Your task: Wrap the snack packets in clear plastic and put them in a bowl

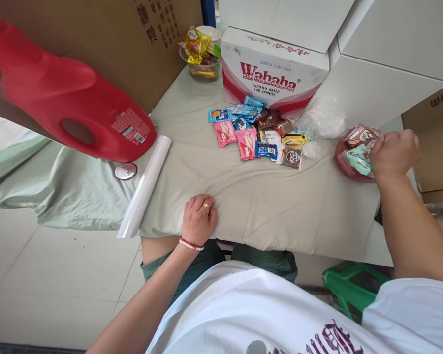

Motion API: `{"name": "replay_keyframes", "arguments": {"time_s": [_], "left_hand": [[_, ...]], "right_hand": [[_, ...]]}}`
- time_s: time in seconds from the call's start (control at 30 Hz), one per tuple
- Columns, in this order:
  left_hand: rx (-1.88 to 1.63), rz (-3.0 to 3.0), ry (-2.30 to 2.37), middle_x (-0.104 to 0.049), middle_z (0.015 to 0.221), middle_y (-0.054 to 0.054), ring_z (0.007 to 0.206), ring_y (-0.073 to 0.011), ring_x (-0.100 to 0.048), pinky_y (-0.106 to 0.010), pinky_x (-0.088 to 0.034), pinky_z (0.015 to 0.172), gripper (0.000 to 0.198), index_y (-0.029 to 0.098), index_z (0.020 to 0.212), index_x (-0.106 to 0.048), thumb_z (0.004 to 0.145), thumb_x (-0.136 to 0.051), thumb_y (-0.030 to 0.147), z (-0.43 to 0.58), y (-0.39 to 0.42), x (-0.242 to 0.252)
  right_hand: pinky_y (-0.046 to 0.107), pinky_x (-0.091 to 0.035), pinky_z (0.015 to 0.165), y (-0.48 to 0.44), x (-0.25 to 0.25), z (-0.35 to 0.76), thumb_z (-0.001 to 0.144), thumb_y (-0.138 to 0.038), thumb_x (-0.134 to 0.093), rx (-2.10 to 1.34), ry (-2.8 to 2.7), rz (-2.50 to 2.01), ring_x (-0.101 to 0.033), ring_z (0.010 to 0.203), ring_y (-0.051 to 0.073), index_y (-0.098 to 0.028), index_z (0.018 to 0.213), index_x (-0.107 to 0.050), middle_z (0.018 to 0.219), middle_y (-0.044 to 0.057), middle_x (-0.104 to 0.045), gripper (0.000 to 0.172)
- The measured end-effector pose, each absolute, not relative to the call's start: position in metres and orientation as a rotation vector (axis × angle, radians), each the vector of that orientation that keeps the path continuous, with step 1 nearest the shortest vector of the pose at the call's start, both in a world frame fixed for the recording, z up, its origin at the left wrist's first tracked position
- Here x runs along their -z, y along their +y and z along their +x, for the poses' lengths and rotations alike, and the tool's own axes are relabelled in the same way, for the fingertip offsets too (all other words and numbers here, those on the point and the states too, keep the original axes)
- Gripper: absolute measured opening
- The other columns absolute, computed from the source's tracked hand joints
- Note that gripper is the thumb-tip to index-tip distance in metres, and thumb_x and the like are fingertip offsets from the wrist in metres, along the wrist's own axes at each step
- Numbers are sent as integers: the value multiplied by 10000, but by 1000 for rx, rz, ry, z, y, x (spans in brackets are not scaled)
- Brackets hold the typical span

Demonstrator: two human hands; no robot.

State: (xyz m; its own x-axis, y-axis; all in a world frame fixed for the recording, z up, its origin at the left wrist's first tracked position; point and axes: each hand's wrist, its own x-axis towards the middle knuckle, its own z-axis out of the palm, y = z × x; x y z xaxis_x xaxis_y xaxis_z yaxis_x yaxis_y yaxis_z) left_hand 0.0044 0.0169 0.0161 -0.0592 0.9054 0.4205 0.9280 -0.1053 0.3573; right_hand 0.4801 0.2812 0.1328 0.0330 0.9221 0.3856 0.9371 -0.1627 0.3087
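My left hand (199, 219) rests on the cloth at the table's front edge, its fingers curled in and nothing visible in them. At the far right, my right hand (395, 152) is closed in a pinch at the side of a reddish-brown bowl (349, 169). Wrapped snacks (360, 158) show inside that bowl, with a clear shiny film near the fingers; what the fingertips grip is hidden. Between the hands, further back, lies a loose pile of small snack packets (247, 142) in pink, blue, brown and yellow. Crumpled clear plastic (325, 118) sits beside the pile.
A roll of plastic wrap (145, 187) lies on the left, near a round badge-like disc (126, 171) and a big red jug (96, 108). Behind stand a Wahaha water carton (273, 73) and a clear tub (203, 71) of sweets. A green stool (350, 285) is below.
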Motion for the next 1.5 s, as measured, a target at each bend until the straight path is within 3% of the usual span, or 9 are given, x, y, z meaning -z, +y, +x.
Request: {"name": "replay_keyframes", "arguments": {"time_s": [0.27, 0.4, 0.53, 0.73, 0.83, 1.03, 1.2, 1.37, 1.5], "left_hand": [[956, -2137, -2106, -726, 1032, -118, 1018, -296, -630, -442, -491, 892, 211, 203, 960, -671, 893, -511, 82, 5, 18, -13], [1167, -2057, -2105, -711, 1007, -111, 1001, -276, -633, -439, -511, 914, 168, 209, 990, -660, 919, -530, 129, 2, 15, -13], [1561, -1857, -2232, -667, 967, -81, 884, -217, -646, -365, -539, 782, 89, 212, 1040, -621, 966, -582, 244, 15, 4, -17], [2425, -2230, -2526, -515, 1486, -179, 1202, -297, -655, -338, -602, 779, 834, 244, 1396, -532, 699, -906, 509, 82, 11, -38], [2762, -2111, -2753, -716, 1126, -117, 986, -246, -716, -331, -592, 789, 636, 183, 1140, -689, 656, -930, 518, 93, 28, -45], [3296, -1169, -2873, -655, 721, 19, 568, -83, -579, -209, -453, 531, 505, 176, 845, -671, 657, -910, 579, 61, 36, -47], [3431, -868, -2746, -590, 744, 47, 692, -79, -562, -204, -511, 668, 494, 196, 808, -633, 629, -938, 542, 55, 27, -47], [3257, -1455, -2651, -581, 772, 40, 706, -95, -536, -238, -490, 712, 452, 214, 885, -619, 770, -837, 592, 66, 30, -48], [2984, -1791, -2722, -565, 714, 40, 652, -112, -529, -262, -475, 667, 448, 220, 930, -618, 822, -769, 628, 65, 34, -49]], "right_hand": [[348, -347, 836, 284, -91, 395, 991, -275, -625, 36, -2506, -1888, -552, 1146, 268, -138, 1348, -687, 1291, 188, -651, 388], [344, -405, 812, 260, -70, 382, 957, -222, -555, -97, -2142, -2066, -611, 933, 237, -115, 1137, -732, 1066, 150, -722, 274], [303, -429, 684, 162, -50, 348, 907, -439, -568, -595, -1569, -1775, -540, 676, 176, -175, 928, -673, 758, 29, -642, 285], [270, -417, 640, 41, -44, 271, 879, -544, -666, -1486, -1576, -1388, -519, 653, 146, -225, 877, -678, 716, -14, -613, 319], [272, -453, 691, 48, -59, 266, 820, -562, -761, -1622, -1445, -1276, -548, 720, 149, -220, 826, -662, 774, -2, -639, 357], [238, -435, 574, 78, -72, 285, 668, -532, -919, -2048, -1029, -1210, -518, 651, 121, -212, 806, -617, 726, -16, -588, 461], [243, -445, 561, 72, -60, 279, 748, -651, -821, -1814, -1041, -1277, -544, 715, 140, -221, 845, -612, 842, 21, -614, 488], [401, -523, 993, 72, -63, 275, 870, -669, -681, -1110, -1528, -1287, -593, 1169, 238, -265, 1221, -651, 1278, 90, -641, 536], [417, -522, 957, 87, -60, 278, 855, -588, -693, -1131, -1723, -1396, -638, 999, 242, -239, 1017, -713, 988, 68, -711, 385]]}}
